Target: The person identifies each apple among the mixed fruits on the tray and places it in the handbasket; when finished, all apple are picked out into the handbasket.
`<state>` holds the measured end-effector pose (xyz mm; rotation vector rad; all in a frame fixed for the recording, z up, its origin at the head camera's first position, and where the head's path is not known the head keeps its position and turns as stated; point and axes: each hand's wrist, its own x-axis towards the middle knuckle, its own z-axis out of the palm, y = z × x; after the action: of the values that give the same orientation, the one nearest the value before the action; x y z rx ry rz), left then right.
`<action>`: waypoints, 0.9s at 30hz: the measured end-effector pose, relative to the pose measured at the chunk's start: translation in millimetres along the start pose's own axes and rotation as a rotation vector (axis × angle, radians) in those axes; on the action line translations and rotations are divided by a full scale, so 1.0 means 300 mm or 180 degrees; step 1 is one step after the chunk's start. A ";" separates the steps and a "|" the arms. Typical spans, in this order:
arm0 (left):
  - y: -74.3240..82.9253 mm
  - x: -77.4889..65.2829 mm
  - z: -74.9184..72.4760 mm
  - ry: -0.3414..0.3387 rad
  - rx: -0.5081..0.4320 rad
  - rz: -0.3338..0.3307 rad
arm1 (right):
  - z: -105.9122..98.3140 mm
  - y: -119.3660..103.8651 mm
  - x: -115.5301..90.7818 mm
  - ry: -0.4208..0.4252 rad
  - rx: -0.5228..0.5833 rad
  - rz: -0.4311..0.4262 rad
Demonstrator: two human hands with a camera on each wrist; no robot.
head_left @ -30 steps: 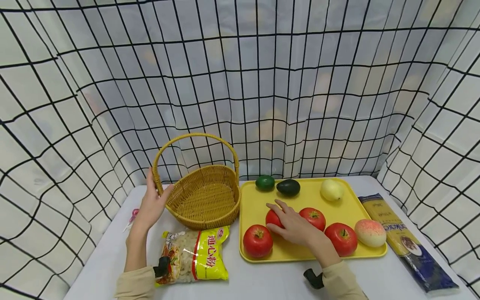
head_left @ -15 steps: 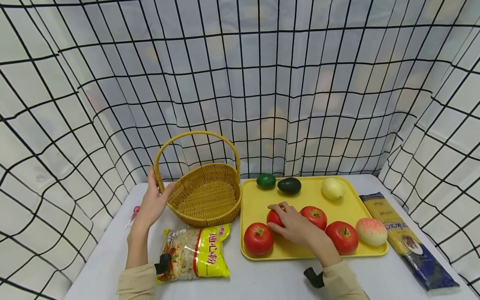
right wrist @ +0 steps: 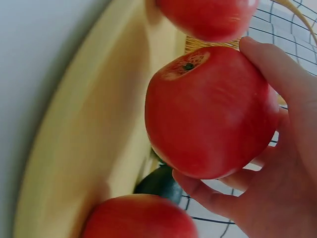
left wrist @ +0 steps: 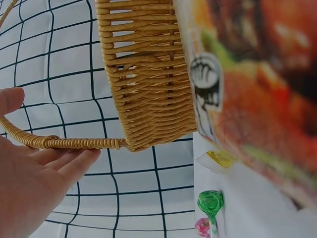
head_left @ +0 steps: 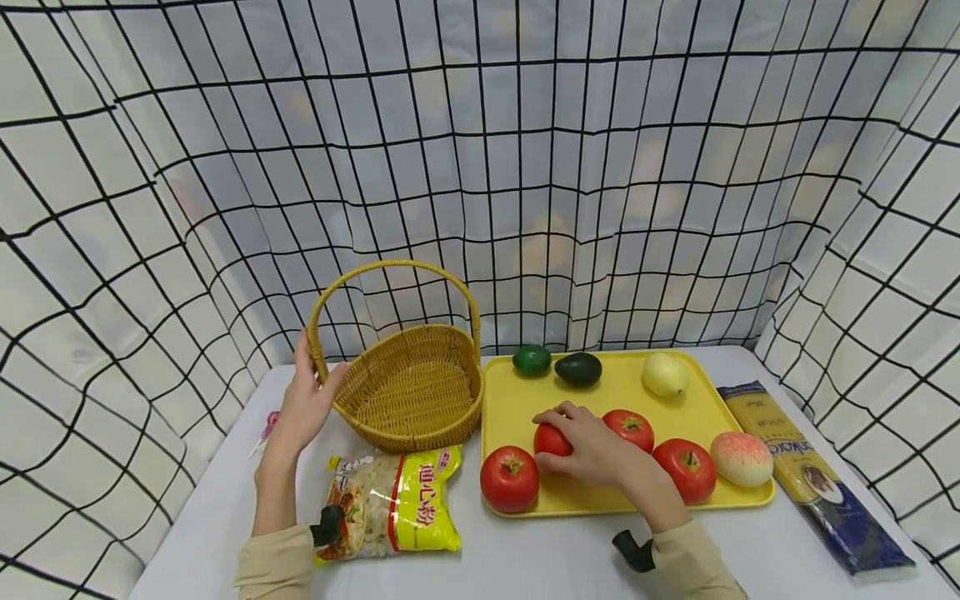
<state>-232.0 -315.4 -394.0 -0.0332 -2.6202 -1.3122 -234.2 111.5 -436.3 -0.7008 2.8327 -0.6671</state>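
Note:
My right hand [head_left: 592,446] grips a red apple [head_left: 551,440] over the yellow tray [head_left: 517,400], fingers and thumb around its sides. In the right wrist view the apple [right wrist: 213,114] shows its stem hollow, with thumb and fingers against its skin. Other red apples lie beside it: one on the left [head_left: 510,479] and two on the right [head_left: 684,471]. My left hand [head_left: 303,408] touches the handle [head_left: 321,333] of a wicker basket [head_left: 412,392]. In the left wrist view its fairly straight fingers [left wrist: 64,161] lie under the handle, the thumb apart above it. No items show inside the basket.
Two dark green avocados [head_left: 578,369], a pale yellow fruit [head_left: 665,375] and a peach [head_left: 741,458] sit on the tray. A yellow food bag [head_left: 397,504] lies before the basket, a pasta pack [head_left: 817,483] right of the tray. Lollipops [left wrist: 210,202] lie at left.
My right fingers have drawn in around the middle apple. The leftmost apple has shifted slightly left. My left hand stays at the basket handle.

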 end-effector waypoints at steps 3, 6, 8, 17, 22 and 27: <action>0.004 0.009 0.021 -0.0034 -0.0052 0.0031 | -0.019 -0.006 -0.013 0.0212 -0.0075 -0.0070; 0.013 0.016 0.042 -0.0120 -0.0095 0.0057 | -0.030 -0.025 -0.020 0.0459 -0.0142 -0.0264; 0.020 0.018 0.044 -0.0147 -0.0095 0.0072 | -0.031 -0.055 -0.007 0.0594 -0.0196 -0.0481; 0.020 0.003 -0.007 -0.0093 -0.0043 -0.0007 | -0.069 -0.307 0.218 0.0756 -0.0770 -0.1615; 0.009 -0.007 -0.021 -0.0066 -0.0035 -0.0037 | -0.064 -0.452 0.373 0.0360 -0.1014 -0.1773; 0.017 -0.005 -0.015 -0.0084 -0.0006 -0.0089 | -0.015 -0.535 0.523 -0.0099 -0.1341 -0.1650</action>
<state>-229.1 -315.8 -387.7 -0.0143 -2.6509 -1.3322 -308.0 -88.1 -365.0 -1.5259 2.7913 -0.0958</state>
